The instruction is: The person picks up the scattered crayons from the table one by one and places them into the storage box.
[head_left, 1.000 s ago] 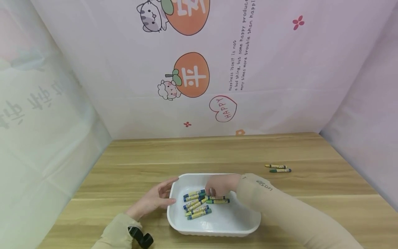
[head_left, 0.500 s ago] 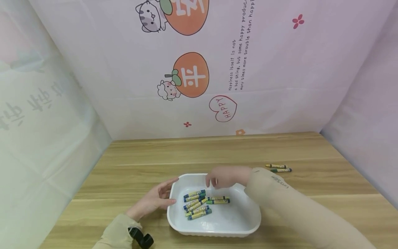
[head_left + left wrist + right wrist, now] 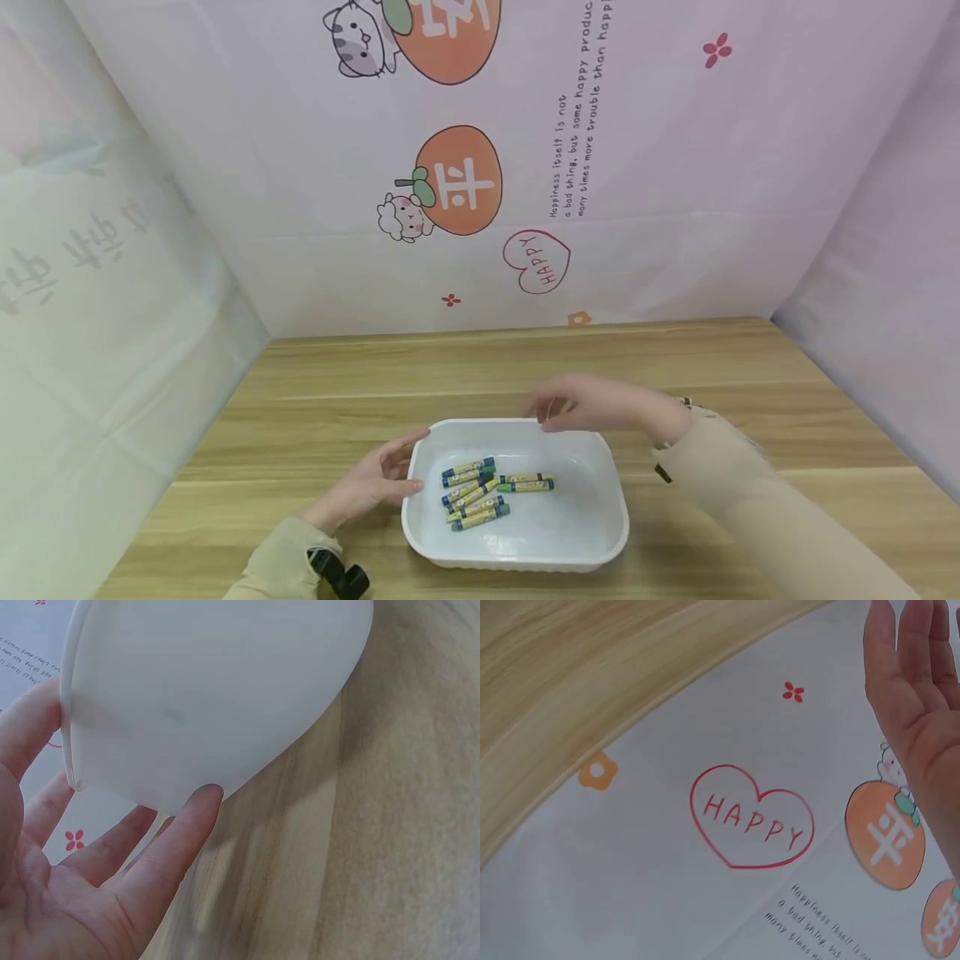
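Observation:
A white tray [image 3: 566, 533] stands on the wooden table with several paper-wrapped crayons in it. Most of these form a group [image 3: 472, 493] at the left; two more crayons [image 3: 527, 482] lie just right of them. My left hand [image 3: 371, 479] holds the tray's left side, thumb at the rim. In the left wrist view, fingers [image 3: 169, 859] touch the tray's outer wall [image 3: 225, 697]. Above the far right rim hovers my right hand [image 3: 588, 404], its fingers loosely bent around nothing. The right wrist view shows only part of that hand [image 3: 922, 697].
Wooden tabletop [image 3: 360, 375] stretches behind the tray to a printed cloth backdrop [image 3: 645, 233]. A plain light cloth [image 3: 127, 333] closes the left side. My right sleeve [image 3: 750, 483] crosses the table at the right and covers the spot where two loose crayons lay.
My right hand has risen out of the tray and moved right and away from me. The crayons in the tray and my left hand stay put.

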{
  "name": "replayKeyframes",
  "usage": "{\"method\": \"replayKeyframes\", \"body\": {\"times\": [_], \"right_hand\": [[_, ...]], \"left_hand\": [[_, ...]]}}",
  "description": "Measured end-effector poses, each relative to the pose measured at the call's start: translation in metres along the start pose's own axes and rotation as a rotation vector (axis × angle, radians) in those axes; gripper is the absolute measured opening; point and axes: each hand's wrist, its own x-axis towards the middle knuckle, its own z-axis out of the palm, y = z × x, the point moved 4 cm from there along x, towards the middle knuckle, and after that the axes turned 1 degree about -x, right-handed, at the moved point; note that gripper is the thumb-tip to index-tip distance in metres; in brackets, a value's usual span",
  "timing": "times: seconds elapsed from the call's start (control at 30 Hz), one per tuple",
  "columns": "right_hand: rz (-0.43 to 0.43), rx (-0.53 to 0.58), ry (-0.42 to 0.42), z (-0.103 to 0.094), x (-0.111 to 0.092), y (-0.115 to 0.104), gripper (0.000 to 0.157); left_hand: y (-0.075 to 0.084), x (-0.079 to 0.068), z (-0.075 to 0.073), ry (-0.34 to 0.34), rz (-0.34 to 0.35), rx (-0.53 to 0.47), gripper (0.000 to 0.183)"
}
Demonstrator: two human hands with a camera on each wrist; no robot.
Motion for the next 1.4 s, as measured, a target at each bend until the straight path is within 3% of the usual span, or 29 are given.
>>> {"method": "replayKeyframes", "body": {"times": [0.07,0.3,0.47,0.87,1.13,1.4], "right_hand": [[-0.011,0.008,0.018,-0.002,-0.007,0.005,0.023],[0.067,0.056,0.066,-0.001,-0.031,0.027,0.023],[0.054,0.055,0.103,-0.001,-0.045,0.044,0.025],[0.141,0.056,0.238,0.007,-0.070,0.112,0.031],[0.197,-0.030,0.367,0.005,-0.083,0.147,0.036],[0.215,-0.152,0.390,0.006,-0.088,0.169,0.036]], "left_hand": [[0.000,0.000,0.000,-0.001,0.003,0.000,0.079],[0.003,-0.001,0.001,-0.009,0.009,-0.001,0.079],[0.006,-0.002,0.002,0.002,0.000,0.004,0.080],[0.004,-0.003,0.002,0.011,-0.002,-0.002,0.079],[0.005,-0.003,0.002,0.018,-0.004,-0.002,0.079],[0.003,-0.003,0.002,0.015,-0.004,-0.003,0.079]]}}
